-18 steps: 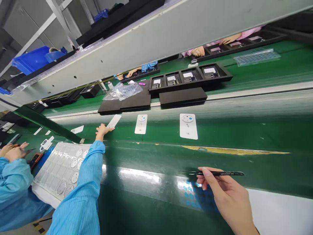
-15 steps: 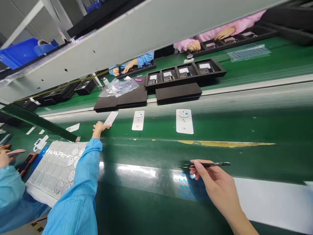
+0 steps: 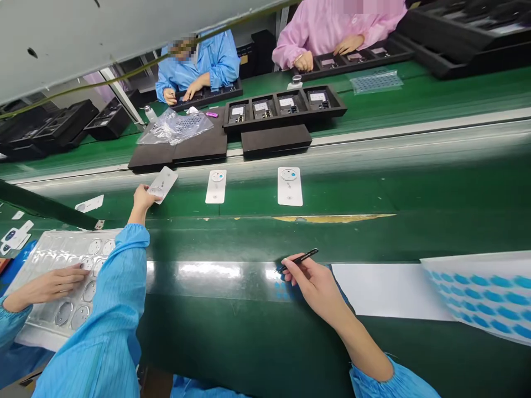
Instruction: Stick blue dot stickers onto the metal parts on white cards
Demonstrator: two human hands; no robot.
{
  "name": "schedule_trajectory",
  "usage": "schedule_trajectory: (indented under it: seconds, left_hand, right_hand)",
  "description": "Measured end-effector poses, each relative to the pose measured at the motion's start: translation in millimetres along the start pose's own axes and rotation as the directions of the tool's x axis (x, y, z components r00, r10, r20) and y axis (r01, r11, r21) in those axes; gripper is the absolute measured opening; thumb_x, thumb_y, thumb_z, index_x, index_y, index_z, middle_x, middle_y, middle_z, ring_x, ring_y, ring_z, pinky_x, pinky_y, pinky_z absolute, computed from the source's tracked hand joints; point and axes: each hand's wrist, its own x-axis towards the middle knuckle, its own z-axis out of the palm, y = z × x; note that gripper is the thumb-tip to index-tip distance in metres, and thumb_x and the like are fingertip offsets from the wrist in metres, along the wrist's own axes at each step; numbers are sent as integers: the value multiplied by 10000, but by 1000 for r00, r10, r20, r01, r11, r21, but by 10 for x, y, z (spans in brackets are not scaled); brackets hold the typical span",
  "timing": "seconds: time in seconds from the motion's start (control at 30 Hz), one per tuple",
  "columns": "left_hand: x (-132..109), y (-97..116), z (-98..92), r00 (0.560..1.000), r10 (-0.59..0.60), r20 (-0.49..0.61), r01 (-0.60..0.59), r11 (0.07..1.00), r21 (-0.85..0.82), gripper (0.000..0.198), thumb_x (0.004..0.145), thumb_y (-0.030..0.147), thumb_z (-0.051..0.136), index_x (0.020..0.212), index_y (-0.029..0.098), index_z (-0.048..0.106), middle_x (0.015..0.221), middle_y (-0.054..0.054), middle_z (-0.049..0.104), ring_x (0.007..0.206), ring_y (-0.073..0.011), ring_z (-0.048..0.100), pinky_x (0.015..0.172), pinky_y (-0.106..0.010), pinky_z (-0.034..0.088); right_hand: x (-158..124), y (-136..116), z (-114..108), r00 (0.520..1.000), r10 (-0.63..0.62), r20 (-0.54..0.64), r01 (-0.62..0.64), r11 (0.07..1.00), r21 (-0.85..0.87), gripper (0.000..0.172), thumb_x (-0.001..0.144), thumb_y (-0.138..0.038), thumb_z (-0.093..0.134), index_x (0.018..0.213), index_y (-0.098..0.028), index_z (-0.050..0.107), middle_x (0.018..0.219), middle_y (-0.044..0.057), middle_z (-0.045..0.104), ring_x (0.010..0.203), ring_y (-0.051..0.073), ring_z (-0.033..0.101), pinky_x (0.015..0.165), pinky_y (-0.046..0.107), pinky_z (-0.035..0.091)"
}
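A co-worker's hand now crosses the tray. Toward nine o'clock my outstretched left hand pinches a card; my right hand, tweezers.

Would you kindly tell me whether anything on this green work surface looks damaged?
Yes: a ragged yellow strip interrupts the green surface beyond the right hand; the surface appears torn or worn through there.

Crumpled clear bag on black slabs (purple object just beside it), near a black tray.
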Motion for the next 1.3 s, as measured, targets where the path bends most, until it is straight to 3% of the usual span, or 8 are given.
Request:
schedule_trajectory:
  seconds: [0.23,0.33,0.37,0.43,0.53,0.73,0.9,1.3]
  left_hand:
    - [-696,320,-97,957,185,-222,-273,830,-487,423,889,479,705,1149,155,625,1116,-94,717,992,-195,703,866,-308,578]
    - [-1306,517,-222,900,436,14,-303,646,-700,479,784,447,859,1155,186,707,1055,-81,756,916,-213,726,809,-314,593]
    - [-1513,584,-245,824,531,195,-261,663,-702,446,794,417,865,1159,200,729,1039,-74,767,887,-209,731,776,-300,590]
    - [-1892,694,-224,509,665,546,-220,714,-665,326,895,380,783,1173,213,754,1066,-75,776,887,-209,738,733,-276,575]
    - [-2336,744,-25,196,689,698,-280,721,-633,286,1001,344,652,1245,223,742,1073,-65,772,876,-184,721,715,-250,531]
    - [-2895,559,356,374,666,646,-537,723,-434,429,989,325,667,1406,246,606,1308,-116,656,1143,-268,629,959,-404,525]
    - [-3075,425,356,318,699,641,-786,572,-233,833,818,448,856,1502,207,447,1492,-198,489,1281,-392,498,1017,-590,465]
    - [-3060,398,414,307,716,627,-788,561,-254,878,803,455,869,1509,204,410,1455,-181,496,1276,-381,474,983,-548,473]
  right_hand:
    - [31,52,37,1000,23,11,-22,999,-47,474,988,-655,519,983,-211,683,757,66,708,721,228,682,663,343,538]
    - [32,53,23,999,39,7,-38,999,-39,468,987,-647,531,982,-205,685,760,71,709,704,219,675,651,336,543]
    - [31,54,18,999,41,10,-41,998,-39,463,987,-641,538,981,-203,688,764,72,711,701,214,672,651,332,544]
    - [28,58,9,999,45,22,-44,998,-41,452,990,-626,547,982,-200,697,776,73,715,694,204,662,649,325,542]
    - [27,73,-2,998,60,15,-60,998,-30,449,983,-619,567,972,-192,706,763,69,714,662,188,643,632,314,538]
    - [25,46,-11,994,90,-56,-85,993,86,425,939,-607,653,917,-186,708,706,53,706,592,165,624,586,298,536]
    - [18,-79,141,989,138,-53,-125,973,193,399,934,-578,678,891,-182,705,662,44,700,528,156,607,549,303,533]
    - [140,-227,440,967,236,100,-249,956,152,444,908,-602,703,850,-162,711,682,59,730,508,147,647,526,275,552]
